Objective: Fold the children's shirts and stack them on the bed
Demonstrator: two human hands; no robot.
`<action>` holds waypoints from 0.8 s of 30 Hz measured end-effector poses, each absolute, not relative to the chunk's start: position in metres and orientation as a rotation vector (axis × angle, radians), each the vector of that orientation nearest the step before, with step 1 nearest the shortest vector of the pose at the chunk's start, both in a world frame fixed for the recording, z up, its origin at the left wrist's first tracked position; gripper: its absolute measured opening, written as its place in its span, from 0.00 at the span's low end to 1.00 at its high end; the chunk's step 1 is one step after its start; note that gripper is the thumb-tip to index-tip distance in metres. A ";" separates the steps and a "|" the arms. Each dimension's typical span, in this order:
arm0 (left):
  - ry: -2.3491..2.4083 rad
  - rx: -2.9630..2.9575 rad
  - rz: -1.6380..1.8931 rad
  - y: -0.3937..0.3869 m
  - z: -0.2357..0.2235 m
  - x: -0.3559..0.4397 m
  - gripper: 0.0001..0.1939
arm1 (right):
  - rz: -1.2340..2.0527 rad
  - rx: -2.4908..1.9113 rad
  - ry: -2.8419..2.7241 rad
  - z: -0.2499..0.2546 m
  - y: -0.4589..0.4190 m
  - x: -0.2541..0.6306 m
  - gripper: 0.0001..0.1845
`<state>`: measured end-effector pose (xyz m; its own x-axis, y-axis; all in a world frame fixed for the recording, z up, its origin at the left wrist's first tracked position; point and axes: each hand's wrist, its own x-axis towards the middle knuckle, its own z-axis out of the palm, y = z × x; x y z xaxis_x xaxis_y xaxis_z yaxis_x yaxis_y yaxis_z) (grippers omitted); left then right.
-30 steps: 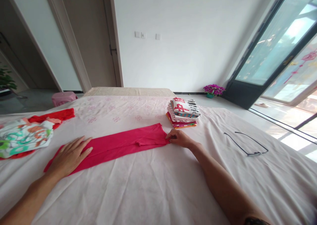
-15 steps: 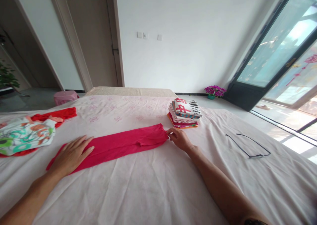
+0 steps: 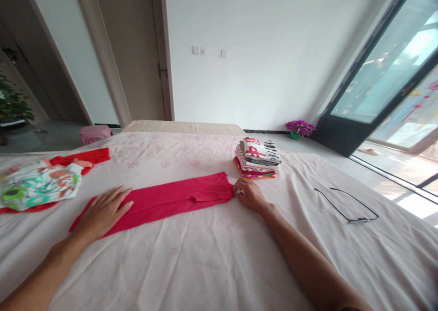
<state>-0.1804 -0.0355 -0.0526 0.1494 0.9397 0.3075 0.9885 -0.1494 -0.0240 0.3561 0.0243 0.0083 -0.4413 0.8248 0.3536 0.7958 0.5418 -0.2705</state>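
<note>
A pair of pink-red pants (image 3: 171, 197), folded lengthwise into a long strip, lies across the white sheet (image 3: 191, 265). My left hand (image 3: 106, 213) rests flat on its left end, fingers stretched out. At the gathered right end, my right hand (image 3: 249, 193) pinches the edge between thumb and fingers; a small whitish bit shows by the fingertips. Just beyond that hand stands a stack of folded clothes (image 3: 258, 158), topped by a white piece with red and black print. Left of my left hand is a loose white patterned garment (image 3: 43, 185) over a red cloth (image 3: 99, 155).
Eyeglasses (image 3: 359, 217) lie open on the sheet to the right. Behind the bed are a pink stool (image 3: 96, 134), purple flowers in a pot (image 3: 299, 127) and a white wall (image 3: 256, 74). A glass door (image 3: 372, 69) stands at the right.
The whole view has shifted slightly, moving the scene rightward. My left hand stays flat on the pants; my right fingers shift a little at the gathered end, still pinching there.
</note>
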 end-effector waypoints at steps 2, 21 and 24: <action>-1.901 -2.190 -0.320 -0.037 -0.051 -0.178 0.30 | 0.004 -1.361 -2.278 0.012 0.023 0.356 0.20; -2.380 -1.864 -0.213 -0.053 -0.031 -0.174 0.33 | -0.186 -1.123 -2.663 -0.032 0.022 0.323 0.33; -2.505 -1.724 -0.242 -0.054 -0.029 -0.188 0.33 | -0.240 -1.158 -2.687 -0.033 0.022 0.324 0.34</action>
<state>-0.1884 -0.0539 -0.0292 -0.3585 0.9190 0.1641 0.9334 0.3501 0.0785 0.3241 0.0215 -0.0327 -0.6712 0.6976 0.2508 0.7310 0.6790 0.0678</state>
